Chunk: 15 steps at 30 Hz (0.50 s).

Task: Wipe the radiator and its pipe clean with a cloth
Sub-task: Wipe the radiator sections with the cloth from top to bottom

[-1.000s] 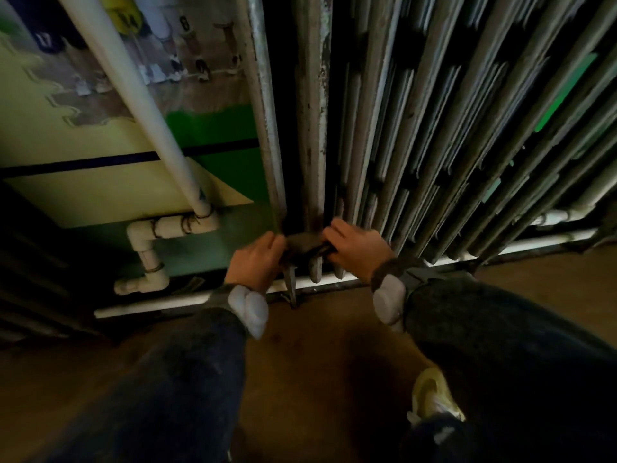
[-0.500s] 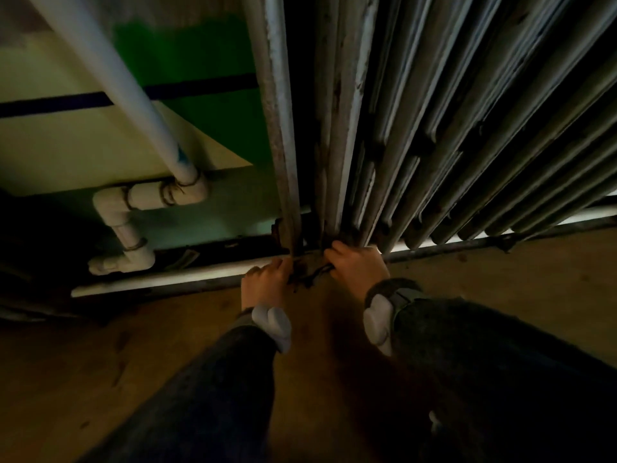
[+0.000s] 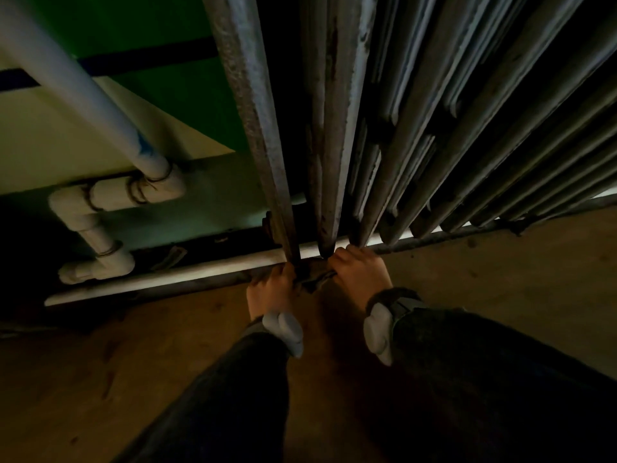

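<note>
Both hands stretch the cloth crosswise (taut) under the upright radiator columns.

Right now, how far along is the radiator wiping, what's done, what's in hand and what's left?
Done: hard to judge; the radiator columns look grimy and rust-streaked throughout. In hand: the left hand and right hand stretch a dark cloth between them at the foot of the leftmost columns, just above the floor. Left: the columns further right and the white pipe with its elbows, which the cloth is not touching.
</note>
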Available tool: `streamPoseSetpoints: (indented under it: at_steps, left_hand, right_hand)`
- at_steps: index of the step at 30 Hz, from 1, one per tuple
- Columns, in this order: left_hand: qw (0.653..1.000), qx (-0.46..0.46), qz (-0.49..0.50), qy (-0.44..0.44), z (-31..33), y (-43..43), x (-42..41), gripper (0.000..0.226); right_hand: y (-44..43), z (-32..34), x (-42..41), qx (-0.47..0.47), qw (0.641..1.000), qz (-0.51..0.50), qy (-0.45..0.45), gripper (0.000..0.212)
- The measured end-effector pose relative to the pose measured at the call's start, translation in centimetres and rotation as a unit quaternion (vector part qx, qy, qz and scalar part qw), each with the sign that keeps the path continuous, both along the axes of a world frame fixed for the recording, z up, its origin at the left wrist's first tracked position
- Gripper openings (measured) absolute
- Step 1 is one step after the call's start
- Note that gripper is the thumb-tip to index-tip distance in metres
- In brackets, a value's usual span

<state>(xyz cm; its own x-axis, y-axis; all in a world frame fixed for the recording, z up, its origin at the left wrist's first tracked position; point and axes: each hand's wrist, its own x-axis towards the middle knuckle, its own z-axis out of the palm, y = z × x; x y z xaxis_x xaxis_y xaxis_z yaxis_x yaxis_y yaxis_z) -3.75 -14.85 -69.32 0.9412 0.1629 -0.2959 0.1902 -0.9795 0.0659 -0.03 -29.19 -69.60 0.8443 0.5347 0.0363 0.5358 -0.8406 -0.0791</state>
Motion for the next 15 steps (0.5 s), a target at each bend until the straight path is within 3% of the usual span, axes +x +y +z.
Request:
streamPoseSetpoints:
  at_steps: [7,15]
  left_hand:
    - [0.998,0.004,0.034,0.049,-1.0,0.4,0.9,0.034]
    - [0.996,-0.034,0.068,0.050,-2.8,0.3,1.5,0.029]
  right_hand:
    - [0.9,-0.8,0.2,0.022,0.999,-0.020,0.017,0.039]
    - [1.4,-1.2,-0.1,0.019,0.995,-0.095,0.027,0.022]
